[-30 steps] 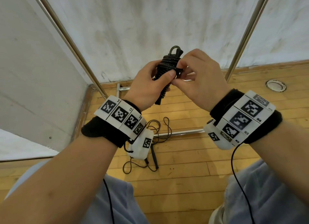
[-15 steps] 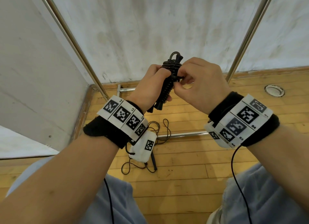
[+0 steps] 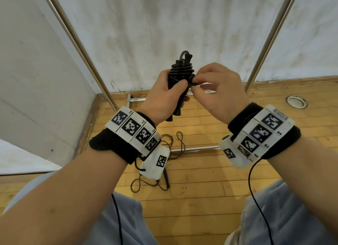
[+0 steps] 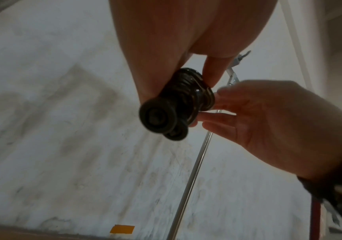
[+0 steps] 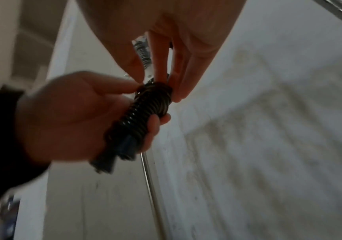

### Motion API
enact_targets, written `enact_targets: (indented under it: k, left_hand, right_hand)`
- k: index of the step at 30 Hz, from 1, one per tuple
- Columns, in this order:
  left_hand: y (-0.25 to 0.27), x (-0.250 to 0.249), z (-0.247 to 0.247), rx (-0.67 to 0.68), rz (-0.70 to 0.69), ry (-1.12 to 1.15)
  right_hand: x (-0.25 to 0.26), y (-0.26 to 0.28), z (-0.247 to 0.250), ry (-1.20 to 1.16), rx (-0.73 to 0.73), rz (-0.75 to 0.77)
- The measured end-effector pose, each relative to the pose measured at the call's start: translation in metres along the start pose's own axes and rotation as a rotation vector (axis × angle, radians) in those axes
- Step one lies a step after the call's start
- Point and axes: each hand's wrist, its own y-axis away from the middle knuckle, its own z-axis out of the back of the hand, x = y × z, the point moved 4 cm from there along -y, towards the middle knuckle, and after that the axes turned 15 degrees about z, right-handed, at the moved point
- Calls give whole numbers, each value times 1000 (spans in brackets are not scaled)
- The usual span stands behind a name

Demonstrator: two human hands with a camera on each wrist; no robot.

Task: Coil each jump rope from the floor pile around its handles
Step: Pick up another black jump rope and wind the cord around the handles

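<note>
Both hands meet at chest height: the left hand [image 3: 165, 96] is wrapped around the coiled jump rope [image 3: 181, 76], so the right hand [image 3: 217, 91], pinching the cord beside that thumb, should tuck it tight.

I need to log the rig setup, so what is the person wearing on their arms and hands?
Bare hands and forearms. Each wrist carries a black cuff with a white band of square black-and-white codes: left wrist band, right wrist band. A white pod hangs under each, trailing a thin black cable.
</note>
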Motion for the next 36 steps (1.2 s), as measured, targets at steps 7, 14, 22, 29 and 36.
enact_targets:
  k: [7,14,22,29,36]
  left_hand:
    - [2,4,-3,-125,-115,-186]
    - [4,4,-4,-189,-117,-136]
    - [3,1,3,-261,-151,-42]
    - [3,3,-1,-176,-111,-7]
    - [-10,17,5,-183,-77,-180]
  right_hand:
    - [-9,2,-6,-145,-73,-385]
    - [-22,5,-9,-520,-167,-624]
    - [-21,7,-18,-610,-110,-633]
    - [-36,5,-9,-660,-189,-719]
    - [-26,10,-28,-652,-113,-674]
